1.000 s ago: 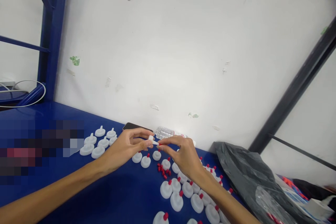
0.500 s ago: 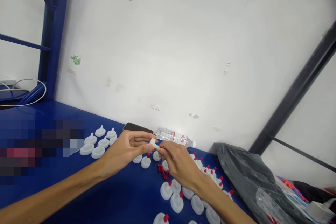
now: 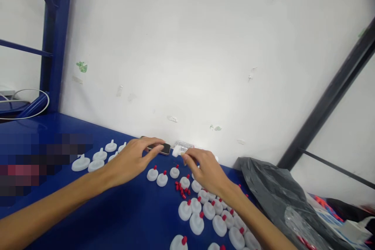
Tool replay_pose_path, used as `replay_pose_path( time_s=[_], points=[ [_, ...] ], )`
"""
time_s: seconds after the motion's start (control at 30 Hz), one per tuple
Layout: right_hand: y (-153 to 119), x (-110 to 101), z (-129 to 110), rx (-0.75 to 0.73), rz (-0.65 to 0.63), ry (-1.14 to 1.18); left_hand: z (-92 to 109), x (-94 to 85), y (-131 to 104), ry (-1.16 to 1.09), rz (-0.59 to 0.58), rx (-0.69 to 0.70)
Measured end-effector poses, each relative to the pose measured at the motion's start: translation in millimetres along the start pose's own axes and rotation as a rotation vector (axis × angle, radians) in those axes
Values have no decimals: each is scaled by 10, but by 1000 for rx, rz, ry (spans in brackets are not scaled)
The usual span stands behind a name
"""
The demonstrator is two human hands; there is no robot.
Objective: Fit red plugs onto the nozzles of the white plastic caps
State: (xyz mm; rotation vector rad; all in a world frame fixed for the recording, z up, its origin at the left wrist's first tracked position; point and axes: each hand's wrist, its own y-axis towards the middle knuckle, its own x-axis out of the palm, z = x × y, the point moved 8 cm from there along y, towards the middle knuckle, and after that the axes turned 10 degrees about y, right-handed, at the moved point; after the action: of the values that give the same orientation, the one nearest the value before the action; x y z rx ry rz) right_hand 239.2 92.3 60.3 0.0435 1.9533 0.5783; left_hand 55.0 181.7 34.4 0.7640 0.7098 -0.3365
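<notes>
Above the blue tabletop (image 3: 129, 211), the right hand (image 3: 207, 167) is pinching a white plastic piece (image 3: 176, 150) by one end, where a steady grip seems best, while the left hand (image 3: 133, 160), fingers parted, is holding nothing.

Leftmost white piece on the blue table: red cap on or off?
Off. The leftmost white piece shows a bare white stem, with no red on it.
</notes>
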Motion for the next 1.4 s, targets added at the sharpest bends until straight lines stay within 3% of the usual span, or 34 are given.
replay_pose_path(
  time_s=[0.07,0.2,0.37,0.47,0.6,0.73,0.87,1.0,1.23,1.4],
  points=[
    [22,-43,206,69,9,-80,-144,-73,36,207,31,28],
    [24,47,565,134,-56,-190,-418,-102,43,519,-19,46],
    [-6,239,765,150,-176,-217,-511,12,4,682,-110,73],
    [-3,203,752,156,-187,-220,-470,98,-13,708,-140,98],
    [10,-2,612,157,-179,-190,-398,197,-50,692,-162,132],
    [-37,-107,385,144,-302,-100,-370,278,-88,682,-180,139],
    [-133,-28,220,163,-450,-71,-355,316,-105,691,-192,120],
    [-204,146,202,210,-563,-114,-324,339,-111,674,-206,135],
    [-205,312,256,250,-600,-179,-301,347,-120,635,-225,138],
    [-213,334,290,236,-584,-177,-254,264,-113,600,-164,111]
  ],
)
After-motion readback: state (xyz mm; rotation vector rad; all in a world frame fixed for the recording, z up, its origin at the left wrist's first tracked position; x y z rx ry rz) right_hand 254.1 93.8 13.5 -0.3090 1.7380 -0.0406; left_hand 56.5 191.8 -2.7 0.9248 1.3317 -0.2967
